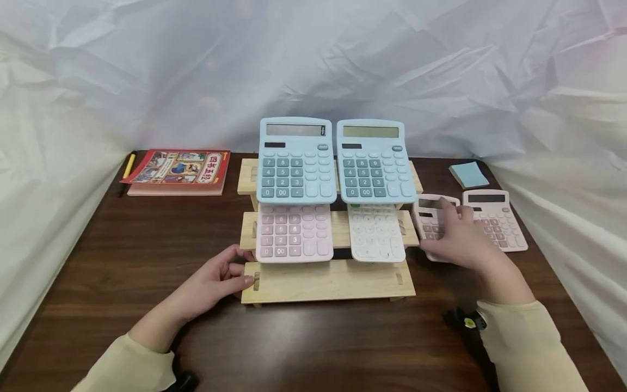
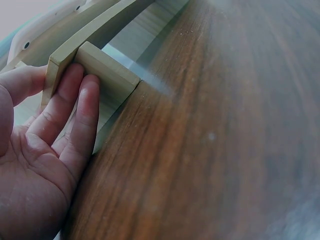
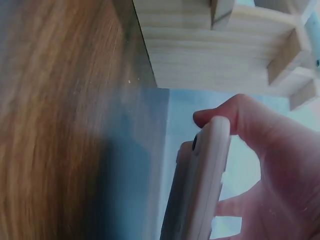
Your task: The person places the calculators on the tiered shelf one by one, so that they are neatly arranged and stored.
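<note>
Two blue calculators point(image 1: 297, 163): smooth plastic, rounded corners, set side by side on the top step of the wooden stand point(image 1: 328, 282).
Middle step: a shelved pink calculator point(image 1: 295, 234) beside a white calculator point(image 1: 377, 234), their upper ends hidden behind the blue pair.
Right hand point(image 1: 462, 239): our fingers and thumb are bent around the held pink calculator point(image 1: 429, 214), just right of the stand; in the right wrist view it shows edge-on, and we cannot tell whether it is fully off the surface point(image 1: 294, 348).
Left hand point(image 1: 217, 280): we pinch the left end of the bottom step, thumb above, fingers beneath, probably to steady it.
Calculator work: we judge the step in hand to be picking up the held one; the next move likely calls for carrying it left to the bottom step, screen end away from us, without knocking the shelves.
Second loose calculator point(image 1: 506, 223): pink, lying right of our right hand, perhaps meant for the same step.
Stand wood: pale, straight-grained, square-edged planks with slotted ends.
Surface: dark brown, streaky wood grain with a soft sheen.
Backdrop point(image 1: 294, 65): thin white sheeting, creased and wrinkled.
</note>
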A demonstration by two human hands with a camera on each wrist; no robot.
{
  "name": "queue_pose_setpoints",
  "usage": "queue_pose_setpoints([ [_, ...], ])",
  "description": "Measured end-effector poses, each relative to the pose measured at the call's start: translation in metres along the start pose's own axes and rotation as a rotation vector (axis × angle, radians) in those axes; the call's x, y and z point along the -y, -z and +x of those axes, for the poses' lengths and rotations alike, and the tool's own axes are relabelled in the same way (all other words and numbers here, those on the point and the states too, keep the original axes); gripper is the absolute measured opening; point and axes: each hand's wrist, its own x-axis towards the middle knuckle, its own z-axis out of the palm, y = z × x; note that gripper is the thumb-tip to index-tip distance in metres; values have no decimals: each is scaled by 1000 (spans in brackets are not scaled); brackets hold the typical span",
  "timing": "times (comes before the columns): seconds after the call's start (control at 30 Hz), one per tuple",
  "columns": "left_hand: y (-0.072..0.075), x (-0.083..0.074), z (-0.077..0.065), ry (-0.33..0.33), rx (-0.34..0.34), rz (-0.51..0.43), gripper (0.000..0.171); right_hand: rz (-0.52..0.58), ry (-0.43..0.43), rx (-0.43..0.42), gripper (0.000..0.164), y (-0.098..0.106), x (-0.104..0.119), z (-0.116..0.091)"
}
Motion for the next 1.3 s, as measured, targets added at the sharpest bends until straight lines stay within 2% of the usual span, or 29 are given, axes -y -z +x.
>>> queue_pose_setpoints([
  [0.2,0,2,0,8,-1,2,39,-2,45,-109,124,5,-2,-42],
  [0.4,1,1,2,8,-7,18,39,22,118,-186,120,-2,10,-92],
  [0.6,0,3,2,25,-6,26,38,-8,164,-261,119,-12,23,-129],
  [0.8,-1,2,2,21,-9,19,39,-3,292,-282,116,-22,31,-162],
  [0.93,0,2,2,17,-6,26,39,-38,396,-258,113,-25,44,-170],
  [1.07,0,3,3,15,1,18,39,-115,478,-225,111,-31,64,-168],
  [1.3,1,2,1,31,-13,13,40,-198,545,-254,101,-47,100,-156],
])
